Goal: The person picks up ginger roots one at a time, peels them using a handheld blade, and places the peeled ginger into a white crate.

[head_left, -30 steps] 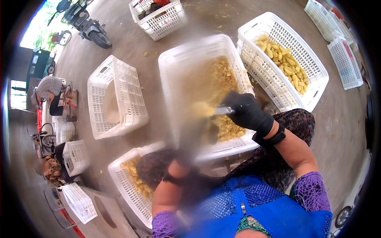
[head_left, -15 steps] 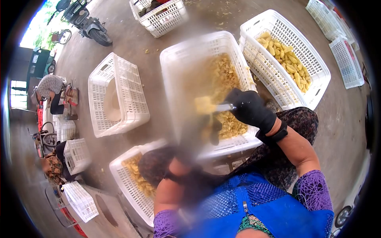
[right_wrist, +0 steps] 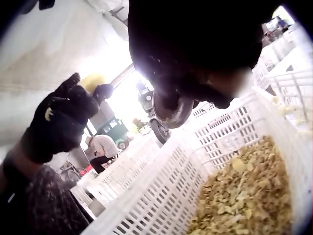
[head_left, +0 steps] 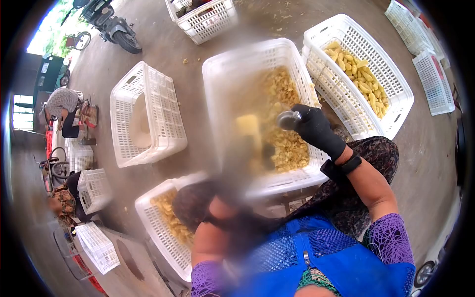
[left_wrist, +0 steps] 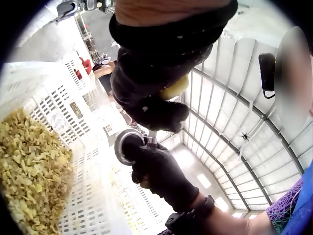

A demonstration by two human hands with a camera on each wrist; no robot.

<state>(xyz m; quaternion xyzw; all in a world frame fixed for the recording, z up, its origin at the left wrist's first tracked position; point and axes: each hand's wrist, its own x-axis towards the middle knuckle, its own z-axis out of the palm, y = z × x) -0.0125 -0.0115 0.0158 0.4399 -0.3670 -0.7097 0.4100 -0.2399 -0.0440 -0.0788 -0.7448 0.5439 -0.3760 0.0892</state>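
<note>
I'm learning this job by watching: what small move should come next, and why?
Probably bring the metal tool in the right hand onto the yellow piece in the left hand for a peeling stroke. Both are gripped, tool and piece stand apart, and the white crate beneath them holds yellow shavings, so whatever comes off should likely fall there.

No lettering could be read; faint marks below a white crate's upper edge were illegible.
</note>
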